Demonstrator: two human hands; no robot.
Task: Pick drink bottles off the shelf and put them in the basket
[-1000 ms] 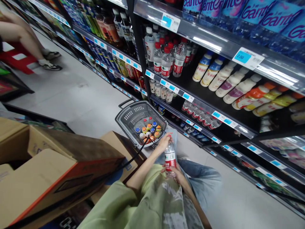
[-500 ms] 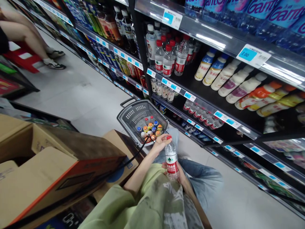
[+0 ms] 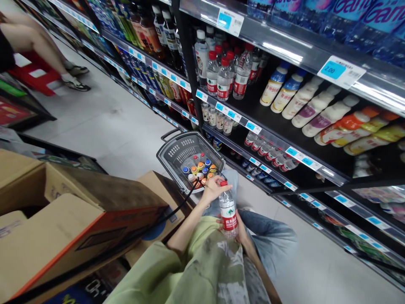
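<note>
A clear water bottle (image 3: 228, 211) with a red cap and red label stands upright over my lap. My right hand (image 3: 242, 228) is wrapped round its lower part from behind. My left hand (image 3: 212, 189) curls its fingers beside the bottle's neck and cap, touching it. Just beyond my hands a grey shopping basket (image 3: 177, 153) sits on the floor, with several small bottles with coloured caps (image 3: 200, 171) standing in its near end.
A drinks shelf (image 3: 272, 139) runs along the right, with red-capped water bottles (image 3: 223, 78) and milk drink bottles (image 3: 303, 109). Cardboard boxes (image 3: 79, 219) lie at my left. Another person's legs (image 3: 41, 50) show at the far left by a red stool.
The bottle has shifted slightly right and lower in my right hand. My left hand has slid off the cap to rest beside the neck.
</note>
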